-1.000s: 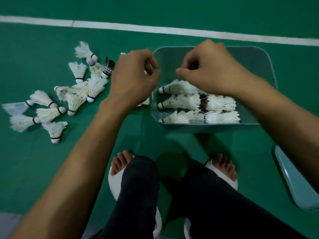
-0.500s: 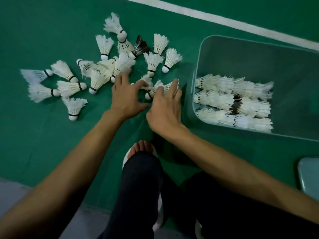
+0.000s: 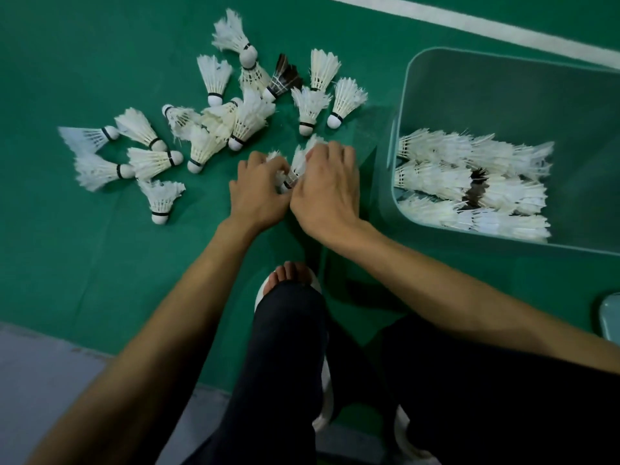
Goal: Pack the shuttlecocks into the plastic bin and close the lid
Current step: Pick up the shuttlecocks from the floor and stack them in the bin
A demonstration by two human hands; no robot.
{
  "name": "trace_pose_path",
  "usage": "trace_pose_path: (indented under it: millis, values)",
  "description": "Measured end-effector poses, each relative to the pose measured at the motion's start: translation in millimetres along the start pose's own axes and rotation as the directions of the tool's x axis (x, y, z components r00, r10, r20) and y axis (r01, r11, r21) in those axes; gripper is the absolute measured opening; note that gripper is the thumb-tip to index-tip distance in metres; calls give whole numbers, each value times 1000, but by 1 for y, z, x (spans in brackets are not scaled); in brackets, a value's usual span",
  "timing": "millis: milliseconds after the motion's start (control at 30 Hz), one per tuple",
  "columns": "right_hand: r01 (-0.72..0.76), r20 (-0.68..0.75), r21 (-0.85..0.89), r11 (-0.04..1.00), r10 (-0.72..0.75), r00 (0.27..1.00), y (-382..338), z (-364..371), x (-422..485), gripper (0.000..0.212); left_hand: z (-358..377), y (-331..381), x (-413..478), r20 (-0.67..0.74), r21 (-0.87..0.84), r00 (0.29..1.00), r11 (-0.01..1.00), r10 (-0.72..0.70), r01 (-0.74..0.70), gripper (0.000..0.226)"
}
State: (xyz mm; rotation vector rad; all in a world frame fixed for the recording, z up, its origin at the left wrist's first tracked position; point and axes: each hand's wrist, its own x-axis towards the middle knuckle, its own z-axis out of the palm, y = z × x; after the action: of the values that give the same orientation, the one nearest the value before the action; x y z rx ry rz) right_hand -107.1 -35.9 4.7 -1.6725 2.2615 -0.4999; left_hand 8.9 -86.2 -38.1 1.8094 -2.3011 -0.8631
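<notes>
Several white shuttlecocks [image 3: 214, 129] and one black shuttlecock [image 3: 283, 77] lie scattered on the green floor at upper left. The clear plastic bin [image 3: 391, 182] stands open at right, with rows of shuttlecocks [image 3: 469, 182] lying in its near half. My left hand [image 3: 256, 193] and my right hand [image 3: 325, 189] meet just left of the bin. Both are closed around a small bunch of white shuttlecocks [image 3: 297, 166] on the floor, whose feathers poke out above the fingers.
The bin's lid [image 3: 610, 317] lies at the right edge, mostly out of frame. A white court line [image 3: 469, 23] runs behind the bin. My knees and a white sandal [image 3: 261, 293] are below the hands. Grey floor [image 3: 40, 380] borders the green mat at lower left.
Both hands left the bin and came down on the floor pile to its left. Their fingers, spread half a second ago, have now curled around a few shuttlecocks. The view has swung left.
</notes>
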Motion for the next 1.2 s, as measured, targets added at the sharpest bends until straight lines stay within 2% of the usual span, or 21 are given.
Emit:
trace_pose_path:
  millis: [100, 200, 300, 367, 433, 533, 600, 667, 733, 833, 900, 1100, 1200]
  values:
    - [178, -129, -5, 984, -177, 976, -17, -39, -2, 30, -14, 18, -14, -98, -100, 994, 993, 49, -59, 41]
    - [236, -262, 61, 970, -213, 941, -12, -91, 3, 23, -35, 57, -17, -247, -243, 954, 942, 171, -232, 40]
    - [184, -371, 231, 956, -88, 924, 23, -149, 11, 16, -53, 111, -19, -322, -236, 907, 905, 270, -353, 34]
    - [40, -319, 366, 930, 85, 944, 60, -180, 15, 15, -56, 149, -17, -306, -156, 893, 908, 329, -388, 33]
    - [-119, -222, 530, 839, 273, 936, 98, -201, 15, 19, -51, 180, -12, -255, -49, 895, 920, 365, -389, 37]
    - [-336, -50, 702, 627, 515, 856, 152, -209, 15, 22, -35, 214, -9, -131, 62, 904, 913, 408, -403, 41]
    - [-455, 25, 728, 513, 643, 765, 183, -204, 20, 16, -22, 229, -13, -48, 138, 906, 902, 419, -410, 39]
    - [-541, 37, 694, 475, 727, 686, 205, -193, 30, 12, -8, 238, -16, 39, 195, 907, 887, 420, -419, 38]
    - [-608, 107, 664, 434, 750, 653, 213, -179, 43, 20, 8, 243, -17, 175, 229, 903, 876, 391, -424, 40]
    - [-663, 284, 659, 357, 697, 658, 201, -154, 64, 21, 32, 243, -11, 394, 268, 872, 871, 292, -413, 32]
    - [-684, 342, 642, 347, 669, 660, 187, -136, 77, 19, 42, 243, -5, 473, 252, 849, 888, 234, -385, 26]
    - [-665, 345, 689, 288, 677, 650, 178, -88, 99, 25, 54, 240, 6, 529, 202, 830, 923, 177, -326, 39]
    - [-641, 345, 722, 262, 666, 661, 178, -90, 97, 27, 56, 237, 7, 535, 123, 822, 944, 196, -305, 28]
